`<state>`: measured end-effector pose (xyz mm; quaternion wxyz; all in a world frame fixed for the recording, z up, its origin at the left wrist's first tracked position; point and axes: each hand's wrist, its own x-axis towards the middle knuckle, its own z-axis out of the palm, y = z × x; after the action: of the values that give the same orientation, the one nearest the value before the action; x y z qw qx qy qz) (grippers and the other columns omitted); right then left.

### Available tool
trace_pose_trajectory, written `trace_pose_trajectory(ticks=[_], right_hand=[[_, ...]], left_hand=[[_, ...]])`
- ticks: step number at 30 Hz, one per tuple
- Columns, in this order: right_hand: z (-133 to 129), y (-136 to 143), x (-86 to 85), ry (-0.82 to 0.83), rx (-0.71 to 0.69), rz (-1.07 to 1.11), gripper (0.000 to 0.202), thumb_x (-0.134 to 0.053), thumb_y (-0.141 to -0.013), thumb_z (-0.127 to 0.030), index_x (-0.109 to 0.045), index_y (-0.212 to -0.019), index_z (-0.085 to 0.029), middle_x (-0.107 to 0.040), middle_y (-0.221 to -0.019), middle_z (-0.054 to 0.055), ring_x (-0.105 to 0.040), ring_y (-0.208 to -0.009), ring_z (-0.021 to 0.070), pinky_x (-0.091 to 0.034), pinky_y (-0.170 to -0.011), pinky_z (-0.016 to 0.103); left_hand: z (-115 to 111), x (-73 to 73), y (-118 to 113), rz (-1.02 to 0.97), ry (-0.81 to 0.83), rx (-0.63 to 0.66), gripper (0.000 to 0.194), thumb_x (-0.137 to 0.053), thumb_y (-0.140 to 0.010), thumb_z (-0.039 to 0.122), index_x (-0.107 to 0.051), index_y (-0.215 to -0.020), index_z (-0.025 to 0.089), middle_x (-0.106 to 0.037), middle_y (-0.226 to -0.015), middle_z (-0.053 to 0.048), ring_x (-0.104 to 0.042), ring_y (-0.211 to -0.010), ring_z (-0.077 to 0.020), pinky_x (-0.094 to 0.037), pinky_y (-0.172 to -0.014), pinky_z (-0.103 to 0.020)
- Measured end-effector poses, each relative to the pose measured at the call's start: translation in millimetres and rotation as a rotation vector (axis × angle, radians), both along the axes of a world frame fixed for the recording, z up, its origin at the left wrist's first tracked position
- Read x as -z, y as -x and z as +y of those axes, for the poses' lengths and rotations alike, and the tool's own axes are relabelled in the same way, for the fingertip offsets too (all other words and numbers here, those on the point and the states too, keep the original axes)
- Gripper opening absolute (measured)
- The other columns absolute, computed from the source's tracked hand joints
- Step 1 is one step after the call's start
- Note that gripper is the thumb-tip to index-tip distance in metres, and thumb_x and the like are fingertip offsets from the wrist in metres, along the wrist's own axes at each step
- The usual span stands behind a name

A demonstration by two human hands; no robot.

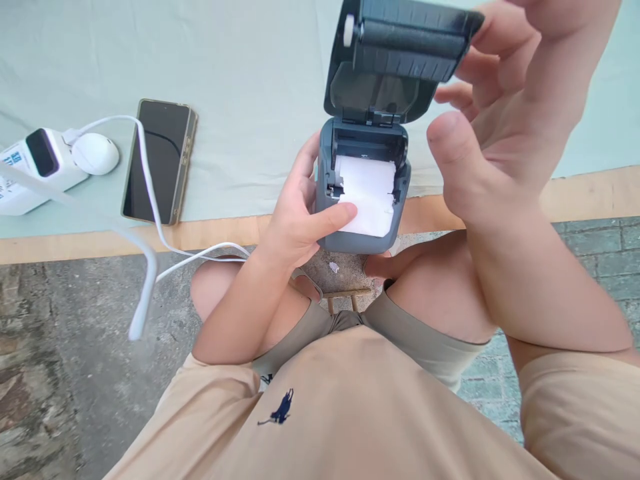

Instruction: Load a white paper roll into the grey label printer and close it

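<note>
Main unit: compact dark blue-grey plastic device with a flip-up lid [327, 233], corners rounded, body finish matte.
Position: middle of the view, slightly right, over the light wooden strip [220, 232] along the near edge of the table; held in the left hand. Can't tell if its underside touches anything.
Lid: dark plastic lid [345, 83], swung up to the far side, hinge at the body's far end. Smoky see-through window [375, 90] near the hinge.
Roller: black cylindrical roller [410, 40] across the lid's inner face, white end piece [349, 31] at its left end.
Bay: open, black inside, white paper roll [367, 175] seated in it. Loose end lies over the near lip; ragged, notched edges at left and right.
Left hand [295, 223]: wrapped on the unit's left side, thumb flat on the paper, fingers partly hidden behind the body.
Right hand [515, 127]: fingers curled at the lid's far right corner, touching it; thumb spread well apart from them, free of the body.
Table: pale green cloth [240, 120] over the top.
Left of unit: black rectangular phone in a clear-edged case [157, 160], screen dark. Farther left, white power strip with a small dark panel [60, 163], round white plug [96, 153] beside it, thin white cable [147, 167] crossing the phone.
Ground: small pale scrap [334, 267] below the unit, on grey floor [115, 353].
</note>
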<state>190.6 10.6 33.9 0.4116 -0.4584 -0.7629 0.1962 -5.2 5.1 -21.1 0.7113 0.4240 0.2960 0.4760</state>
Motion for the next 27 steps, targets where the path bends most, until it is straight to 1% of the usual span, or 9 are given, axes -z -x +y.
trace_pose_trajectory(ticks=[2,4,6,9,14,19,21,24,27], right_hand=[[5,-2,7.4,-0.127,-0.05,0.103,0.03,-0.052,-0.091,-0.034,-0.053,-0.12,-0.025,-0.056,-0.117,0.001,-0.056,-0.113,0.0139,-0.052,-0.088,0.029],[10,-4,13.4,-0.209,-0.153,0.082,0.023,-0.06,-0.086,-0.03,-0.059,-0.107,-0.02,-0.057,-0.105,0.003,-0.055,-0.108,0.0141,-0.053,-0.091,0.031],[13,-7,16.9,-0.225,-0.232,0.049,0.025,-0.065,-0.082,-0.029,-0.06,-0.104,-0.019,-0.055,-0.102,0.004,-0.054,-0.107,0.0136,-0.052,-0.101,0.037],[12,-11,18.2,-0.193,-0.273,0.053,0.024,-0.067,-0.079,-0.029,-0.062,-0.101,-0.021,-0.054,-0.106,0.005,-0.054,-0.106,0.0134,-0.051,-0.107,0.04],[10,-14,17.6,-0.138,-0.346,0.048,0.026,-0.068,-0.077,-0.019,-0.064,-0.101,-0.025,-0.052,-0.108,0.007,-0.056,-0.11,0.0177,-0.053,-0.102,0.041],[11,-16,18.5,-0.121,-0.361,0.085,0.021,-0.065,-0.08,-0.022,-0.065,-0.101,-0.025,-0.055,-0.104,0.006,-0.058,-0.104,0.0157,-0.052,-0.101,0.041],[10,-13,18.1,-0.109,-0.32,0.127,0.021,-0.063,-0.081,-0.024,-0.065,-0.102,-0.024,-0.056,-0.103,0.006,-0.058,-0.104,0.0157,-0.052,-0.1,0.04],[5,-6,15.7,0.074,-0.266,0.185,0.029,-0.062,-0.083,-0.029,-0.059,-0.112,-0.024,-0.055,-0.114,0.006,-0.055,-0.112,0.0165,-0.054,-0.092,0.034],[0,1,12.8,0.339,-0.361,0.245,0.037,-0.056,-0.087,-0.03,-0.047,-0.123,-0.026,-0.05,-0.125,0.003,-0.056,-0.106,0.0113,-0.056,-0.087,0.028]], left_hand=[[1,7.4,1,-0.012,-0.056,0.007,0.083,-0.081,-0.062,0.037,-0.039,-0.132,0.026,-0.062,-0.117,-0.006,-0.067,-0.108,-0.0286,-0.06,-0.083,-0.036],[0,11.4,1,-0.007,-0.084,0.016,0.081,-0.079,-0.065,0.038,-0.036,-0.134,0.026,-0.063,-0.117,-0.007,-0.067,-0.109,-0.0285,-0.061,-0.082,-0.036],[0,12.3,2,-0.007,-0.095,0.024,0.08,-0.078,-0.066,0.038,-0.035,-0.133,0.027,-0.063,-0.119,-0.007,-0.066,-0.114,-0.0298,-0.061,-0.082,-0.035],[0,10.4,2,-0.009,-0.098,0.017,0.076,-0.079,-0.065,0.037,-0.039,-0.128,0.026,-0.062,-0.124,-0.008,-0.061,-0.123,-0.0323,-0.061,-0.085,-0.036],[-1,2.9,2,0.01,-0.099,0.016,0.064,-0.078,-0.065,0.034,-0.046,-0.119,0.022,-0.059,-0.13,-0.009,-0.056,-0.129,-0.0333,-0.06,-0.089,-0.035],[-5,-6.3,3,0.018,-0.085,0.032,0.064,-0.075,-0.07,0.032,-0.044,-0.125,0.021,-0.063,-0.123,-0.008,-0.059,-0.125,-0.0312,-0.06,-0.088,-0.034],[-6,-8.7,3,0.022,-0.083,0.04,0.063,-0.074,-0.071,0.032,-0.044,-0.126,0.022,-0.063,-0.121,-0.007,-0.061,-0.122,-0.0302,-0.06,-0.086,-0.033],[-8,-11.4,3,0.0,-0.067,0.043,0.061,-0.075,-0.071,0.031,-0.045,-0.124,0.023,-0.062,-0.122,-0.006,-0.062,-0.12,-0.0293,-0.061,-0.083,-0.032],[-10,-14.3,1,-0.049,-0.024,0.028,0.052,-0.071,-0.077,0.04,-0.047,-0.121,0.024,-0.062,-0.122,-0.006,-0.059,-0.125,-0.0291,-0.062,-0.082,-0.031]])
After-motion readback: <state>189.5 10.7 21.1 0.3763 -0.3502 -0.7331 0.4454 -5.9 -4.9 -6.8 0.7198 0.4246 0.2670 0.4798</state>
